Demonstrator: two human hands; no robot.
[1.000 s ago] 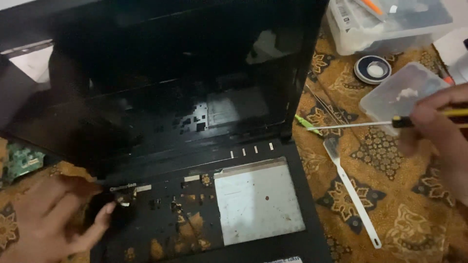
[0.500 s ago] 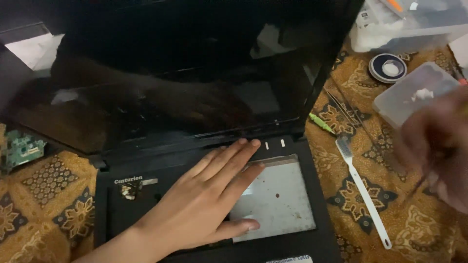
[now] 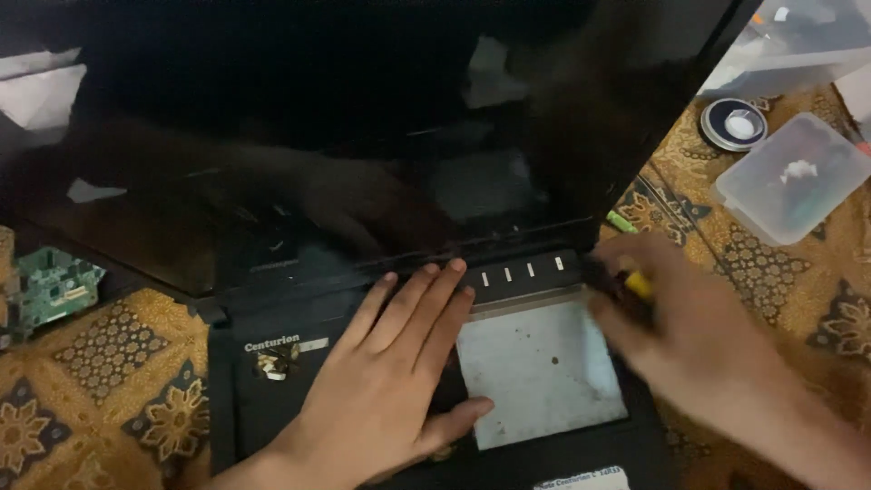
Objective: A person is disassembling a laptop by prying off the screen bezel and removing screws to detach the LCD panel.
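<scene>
A black laptop (image 3: 544,272) with its keyboard removed lies open on a patterned cloth, its dark screen (image 3: 363,136) tilted back. My left hand (image 3: 390,381) lies flat on the laptop base, fingers pointing to the hinge, thumb at the edge of the grey metal plate (image 3: 540,367). My right hand (image 3: 699,345) has come in over the base's right side. It grips a screwdriver (image 3: 626,283) with a black and yellow handle; the tip is near the right end of the strip below the hinge.
A green circuit board (image 3: 54,289) lies at the left edge. At the right sit a clear plastic box (image 3: 789,177) with small parts, a round tin (image 3: 733,124) and a bigger clear container (image 3: 798,36). White paper (image 3: 36,91) lies at the top left.
My left hand moved from the base's left corner to its middle and now lies flat. My right hand came in from the right edge with the screwdriver to the laptop's right side.
</scene>
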